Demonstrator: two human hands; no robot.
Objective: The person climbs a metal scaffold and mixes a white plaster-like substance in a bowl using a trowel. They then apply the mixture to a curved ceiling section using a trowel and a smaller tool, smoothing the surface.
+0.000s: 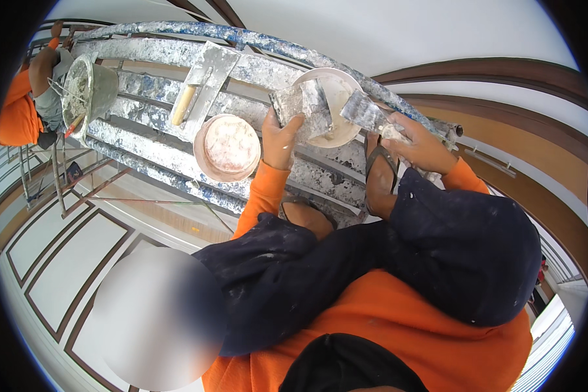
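Observation:
My left hand (282,138) is closed around a broad, putty-crusted scraper (302,106), its blade partly over a white bowl (336,83) smeared with pale putty. My right hand (426,145) grips the handle of a wide putty knife (364,112), whose coated blade points toward the scraper and overlaps the bowl's right side. The two blades are apart. Left of my left hand stands a round tub (230,145) of whitish compound. Beyond it lies a flat steel trowel (209,81) with a wooden handle.
I squat on putty-spattered scaffold planks (144,138) with gaps between them, edged by a blue tube (235,32). A grey bucket (104,91) stands at the far left, near a person in orange (21,111). Below is a panelled surface (78,281); a white surface (424,32) lies beyond the rail.

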